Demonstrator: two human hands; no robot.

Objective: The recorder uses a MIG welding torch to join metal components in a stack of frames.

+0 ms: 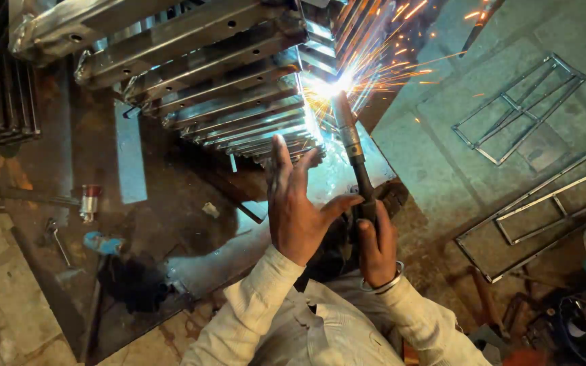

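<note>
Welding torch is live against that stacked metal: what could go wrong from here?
1. Both hands are bare: the left hand is raised open near the arc, so sparks may burn it.
2. The right hand grips the welding torch alone; a slip could drag the weld across the stacked metal frames.

Metal fabrication workshop: welding sparks (374, 68) flying off stacked steel frames (239, 88) at far centre, welded rod frames (520, 108) on the concrete floor (428, 163) right, scattered tools (89, 202) left.
</note>
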